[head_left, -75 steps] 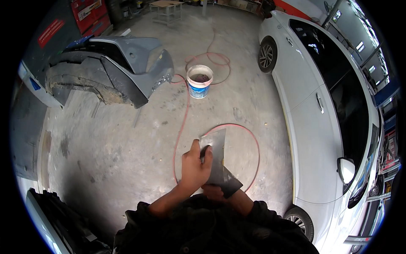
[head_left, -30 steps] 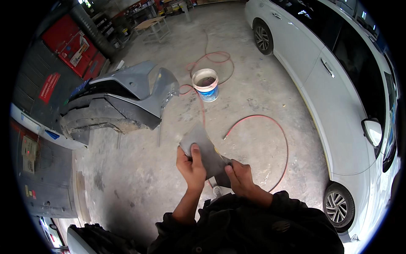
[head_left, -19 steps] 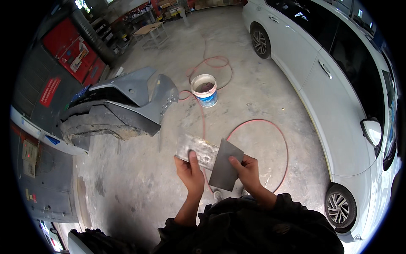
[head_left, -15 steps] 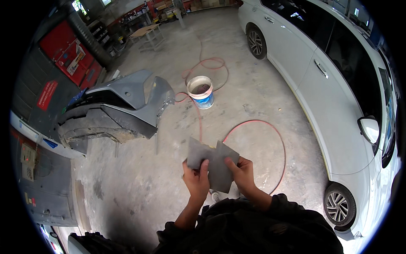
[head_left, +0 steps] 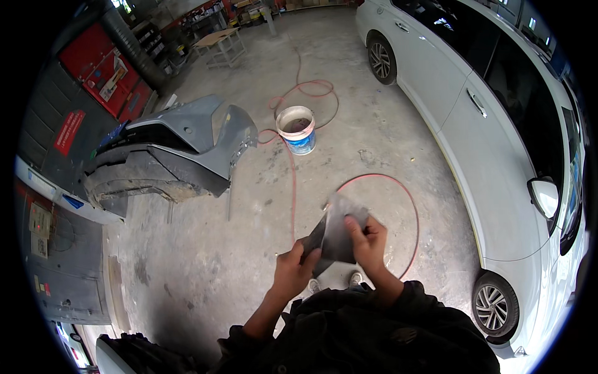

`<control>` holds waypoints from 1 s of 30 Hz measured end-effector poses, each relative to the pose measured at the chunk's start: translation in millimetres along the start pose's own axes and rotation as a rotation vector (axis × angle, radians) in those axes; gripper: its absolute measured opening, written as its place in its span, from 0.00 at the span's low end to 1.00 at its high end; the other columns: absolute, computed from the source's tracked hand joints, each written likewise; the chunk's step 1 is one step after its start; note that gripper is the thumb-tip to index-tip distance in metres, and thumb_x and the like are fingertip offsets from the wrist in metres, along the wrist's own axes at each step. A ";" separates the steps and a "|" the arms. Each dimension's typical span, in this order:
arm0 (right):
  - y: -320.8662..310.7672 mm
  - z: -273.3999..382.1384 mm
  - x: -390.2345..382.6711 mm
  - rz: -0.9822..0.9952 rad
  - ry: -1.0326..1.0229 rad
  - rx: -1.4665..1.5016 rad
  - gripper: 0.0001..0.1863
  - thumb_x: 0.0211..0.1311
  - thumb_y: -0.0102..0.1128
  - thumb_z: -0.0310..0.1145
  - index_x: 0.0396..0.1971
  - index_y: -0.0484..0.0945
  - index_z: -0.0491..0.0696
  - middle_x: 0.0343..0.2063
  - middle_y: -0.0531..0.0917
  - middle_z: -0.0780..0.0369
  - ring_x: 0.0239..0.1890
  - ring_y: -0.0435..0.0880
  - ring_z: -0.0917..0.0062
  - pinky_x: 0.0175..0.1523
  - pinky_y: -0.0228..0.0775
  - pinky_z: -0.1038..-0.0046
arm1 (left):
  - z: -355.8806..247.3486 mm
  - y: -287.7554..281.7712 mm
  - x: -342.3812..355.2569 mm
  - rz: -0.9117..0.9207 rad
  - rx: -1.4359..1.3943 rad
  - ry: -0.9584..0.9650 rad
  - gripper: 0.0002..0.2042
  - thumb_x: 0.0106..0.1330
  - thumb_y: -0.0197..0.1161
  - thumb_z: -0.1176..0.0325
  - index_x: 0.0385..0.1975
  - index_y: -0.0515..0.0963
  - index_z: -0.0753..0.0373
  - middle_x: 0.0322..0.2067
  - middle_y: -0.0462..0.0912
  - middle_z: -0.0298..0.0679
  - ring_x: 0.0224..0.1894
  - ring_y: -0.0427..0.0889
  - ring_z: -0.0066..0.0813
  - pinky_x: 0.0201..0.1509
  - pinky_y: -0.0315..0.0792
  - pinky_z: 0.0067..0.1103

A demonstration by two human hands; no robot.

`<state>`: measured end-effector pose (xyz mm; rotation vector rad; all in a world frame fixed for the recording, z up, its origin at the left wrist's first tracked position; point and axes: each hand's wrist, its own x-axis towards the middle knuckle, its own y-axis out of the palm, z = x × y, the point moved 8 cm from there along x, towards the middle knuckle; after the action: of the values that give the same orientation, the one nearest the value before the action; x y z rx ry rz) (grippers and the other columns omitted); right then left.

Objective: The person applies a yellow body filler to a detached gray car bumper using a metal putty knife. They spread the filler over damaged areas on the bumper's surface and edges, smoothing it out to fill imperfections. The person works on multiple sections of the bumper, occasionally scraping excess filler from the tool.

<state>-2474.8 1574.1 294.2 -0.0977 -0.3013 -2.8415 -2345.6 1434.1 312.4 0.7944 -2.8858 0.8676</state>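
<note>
In front of my body I hold thin, dark grey pieces that look like sandpaper sheets. My left hand (head_left: 291, 269) is closed on a darker sandpaper sheet (head_left: 316, 239), thumb on top. My right hand (head_left: 371, 244) pinches a lighter-looking sandpaper sheet (head_left: 337, 218), its thumb pressed on the face. The two pieces overlap between my hands, and the right one is slightly blurred. Whether they are fully separate sheets I cannot tell. Both are held above the concrete floor.
A white-and-blue bucket (head_left: 301, 147) stands ahead, with a red hose (head_left: 417, 218) looping over the floor. To the left, a grey car bumper (head_left: 168, 128) rests on a stand. A white car (head_left: 445, 115) lines the right side. Farther back is a wooden-topped table (head_left: 215, 38).
Both hands have shifted a little to the right, and the sheets have turned. The left sheet, earlier spread flat to the left, now sits mostly behind the right one.
</note>
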 end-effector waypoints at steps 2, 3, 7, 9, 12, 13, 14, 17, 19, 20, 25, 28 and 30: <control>-18.8 10.7 13.1 -0.075 -0.048 -0.039 0.10 0.63 0.58 0.30 0.38 0.79 0.39 0.26 0.80 0.69 0.28 0.71 0.90 0.32 0.64 0.84 | 2.1 -9.2 2.5 -0.067 -0.004 -0.029 0.07 0.66 0.57 0.69 0.36 0.72 0.67 0.15 0.74 0.41 0.18 0.74 0.20 0.21 0.66 0.22; -22.5 18.4 17.4 -0.167 -0.090 0.024 0.11 0.65 0.56 0.32 0.39 0.78 0.39 0.25 0.78 0.71 0.27 0.69 0.90 0.31 0.62 0.84 | 14.2 -12.0 2.9 -0.156 -0.084 -0.090 0.07 0.66 0.56 0.69 0.34 0.72 0.67 0.13 0.72 0.40 0.17 0.70 0.18 0.20 0.64 0.22; -26.8 1.3 -4.1 -0.159 -0.078 -0.181 0.14 0.68 0.51 0.37 0.35 0.75 0.40 0.21 0.75 0.69 0.25 0.68 0.86 0.31 0.64 0.79 | 19.3 4.3 12.7 -0.353 -0.310 -0.143 0.10 0.69 0.52 0.67 0.30 0.71 0.67 0.15 0.66 0.31 0.20 0.61 0.13 0.22 0.58 0.17; -24.7 -1.8 -27.6 -0.140 -0.132 -0.327 0.12 0.67 0.48 0.34 0.31 0.72 0.40 0.19 0.73 0.59 0.23 0.70 0.78 0.30 0.63 0.73 | 20.1 19.1 17.2 -0.333 -0.414 -0.183 0.11 0.70 0.50 0.65 0.31 0.71 0.67 0.19 0.66 0.28 0.23 0.61 0.12 0.25 0.57 0.14; -26.1 -0.6 -50.2 0.064 -0.102 -0.413 0.10 0.66 0.48 0.31 0.27 0.70 0.41 0.20 0.72 0.54 0.22 0.72 0.68 0.28 0.62 0.70 | 16.4 32.7 22.0 -0.238 -0.503 -0.216 0.10 0.71 0.50 0.66 0.32 0.72 0.67 0.19 0.65 0.26 0.23 0.59 0.11 0.24 0.56 0.14; -27.3 1.3 -55.2 0.138 -0.090 -0.429 0.10 0.66 0.49 0.31 0.26 0.69 0.41 0.20 0.72 0.54 0.21 0.72 0.65 0.27 0.62 0.69 | 15.4 36.4 23.6 -0.218 -0.517 -0.201 0.10 0.71 0.50 0.66 0.32 0.72 0.67 0.19 0.65 0.25 0.22 0.59 0.11 0.24 0.55 0.14; -30.2 3.0 -57.6 0.181 -0.136 -0.435 0.10 0.65 0.49 0.30 0.26 0.69 0.41 0.21 0.72 0.54 0.22 0.73 0.64 0.27 0.62 0.68 | 15.2 40.4 25.7 -0.196 -0.531 -0.186 0.10 0.71 0.49 0.66 0.32 0.72 0.66 0.19 0.64 0.25 0.22 0.58 0.10 0.24 0.54 0.14; -48.1 5.1 -67.3 0.301 -0.229 -0.498 0.08 0.63 0.52 0.28 0.26 0.70 0.41 0.22 0.73 0.55 0.23 0.74 0.59 0.27 0.65 0.64 | 15.1 63.5 31.9 -0.089 -0.589 -0.172 0.09 0.71 0.49 0.67 0.32 0.72 0.66 0.18 0.62 0.24 0.22 0.56 0.10 0.23 0.51 0.14; -64.6 11.3 -69.4 0.251 -0.252 -0.657 0.07 0.62 0.53 0.28 0.25 0.71 0.41 0.23 0.73 0.54 0.24 0.75 0.58 0.28 0.66 0.64 | 19.8 76.7 34.7 0.032 -0.655 -0.249 0.10 0.71 0.50 0.65 0.36 0.74 0.66 0.24 0.68 0.23 0.27 0.61 0.09 0.31 0.57 0.11; -72.8 14.2 -73.3 0.225 -0.257 -0.740 0.07 0.61 0.54 0.27 0.25 0.72 0.41 0.23 0.74 0.54 0.25 0.76 0.58 0.28 0.67 0.63 | 18.4 82.2 37.2 0.062 -0.635 -0.230 0.10 0.71 0.50 0.66 0.32 0.72 0.65 0.22 0.65 0.23 0.25 0.59 0.09 0.29 0.54 0.12; -72.3 49.0 -120.0 0.086 -0.515 -1.117 0.20 0.49 0.58 0.26 0.47 0.78 0.47 0.35 0.80 0.63 0.30 0.77 0.72 0.32 0.73 0.73 | 32.2 133.8 35.0 0.279 -0.624 -0.239 0.13 0.70 0.50 0.65 0.21 0.65 0.62 0.18 0.56 0.23 0.23 0.53 0.12 0.24 0.49 0.16; -72.0 32.9 -138.2 0.161 -0.509 -1.336 0.19 0.48 0.55 0.26 0.44 0.79 0.49 0.35 0.78 0.63 0.35 0.77 0.73 0.32 0.73 0.73 | 22.7 159.7 21.1 0.431 -0.691 -0.244 0.15 0.70 0.51 0.65 0.20 0.64 0.61 0.19 0.56 0.23 0.23 0.53 0.12 0.25 0.50 0.17; -129.1 -28.4 -138.5 0.033 -0.227 -1.592 0.16 0.49 0.54 0.26 0.41 0.79 0.48 0.32 0.78 0.63 0.35 0.77 0.72 0.32 0.73 0.71 | 17.3 170.4 8.0 0.531 -0.706 -0.233 0.16 0.70 0.51 0.64 0.20 0.63 0.62 0.18 0.56 0.23 0.23 0.53 0.12 0.25 0.50 0.17</control>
<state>-2379.8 1726.6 227.9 -0.6746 1.8434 -2.2508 -2432.2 1543.2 212.3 0.0615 -3.2818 -0.3010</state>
